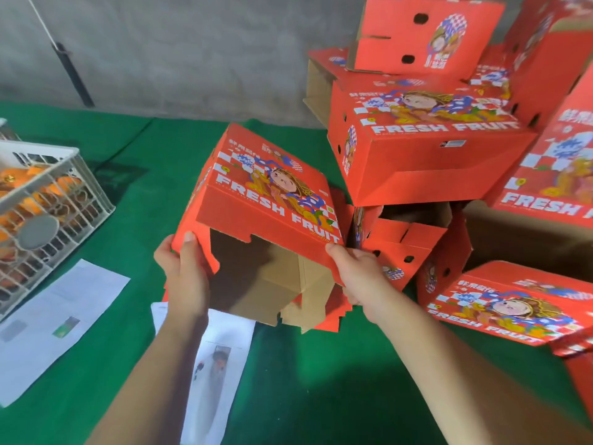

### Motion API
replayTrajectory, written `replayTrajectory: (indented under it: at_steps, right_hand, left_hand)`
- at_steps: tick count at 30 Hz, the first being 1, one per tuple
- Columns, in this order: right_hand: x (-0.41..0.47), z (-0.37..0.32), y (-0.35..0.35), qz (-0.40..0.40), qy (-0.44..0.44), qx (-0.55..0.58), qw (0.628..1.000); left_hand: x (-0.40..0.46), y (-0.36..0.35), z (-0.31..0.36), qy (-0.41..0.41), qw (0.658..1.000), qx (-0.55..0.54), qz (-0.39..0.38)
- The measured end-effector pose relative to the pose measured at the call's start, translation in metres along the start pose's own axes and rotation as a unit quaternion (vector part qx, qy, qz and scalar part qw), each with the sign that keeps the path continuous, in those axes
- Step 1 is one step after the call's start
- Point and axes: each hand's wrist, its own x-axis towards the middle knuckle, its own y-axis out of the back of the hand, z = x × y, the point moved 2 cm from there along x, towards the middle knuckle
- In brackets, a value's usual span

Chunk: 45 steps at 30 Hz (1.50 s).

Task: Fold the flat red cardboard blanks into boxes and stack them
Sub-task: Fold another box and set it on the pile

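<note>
A red "FRESH FRUIT" box (266, 191) is lifted above the green table, tilted, its printed lid facing me and its brown inside open toward me. My left hand (183, 271) grips its lower left corner. My right hand (356, 274) grips its lower right edge. Under the box lies a pile of flat red blanks (333, 313), mostly hidden. At the right, folded red boxes are heaped: one large box (426, 149) in the middle, another (426, 33) on top, one (500, 303) low at the right.
A white plastic crate (41, 216) with orange fruit stands at the left on the green table cloth (321, 380). Two printed paper sheets lie near me, one (61, 322) at the left and one (218, 367) under my left arm. A grey wall (179, 53) rises behind.
</note>
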Motion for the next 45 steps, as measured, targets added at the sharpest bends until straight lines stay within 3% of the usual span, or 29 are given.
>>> replayTrajectory:
  at_steps: [10,17,21,35,42,45]
  right_hand:
    - [-0.075,0.032,0.049,-0.021,0.006,-0.024,0.999]
    - [-0.109,0.068,0.089,-0.084,-0.019,-0.048,0.995]
    - [-0.125,0.084,0.120,-0.087,-0.032,-0.054,0.994]
    - [-0.164,0.102,0.181,-0.083,0.039,-0.074,0.993]
    - [-0.180,0.110,0.222,-0.066,0.090,-0.062,0.992]
    - [-0.187,0.116,0.235,-0.063,0.076,0.037,0.994]
  left_hand:
    - [-0.085,-0.001,0.003,-0.003,0.999,-0.031,-0.033]
    - [-0.162,-0.010,-0.008,0.019,0.996,-0.020,0.089]
    - [-0.204,-0.011,-0.005,0.009,0.993,-0.073,0.089]
    - [-0.309,-0.008,-0.007,0.137,0.983,-0.029,0.117]
    - [-0.337,0.001,-0.033,0.156,0.988,-0.010,0.014]
    - [-0.347,0.003,-0.031,0.127,0.992,0.002,-0.026]
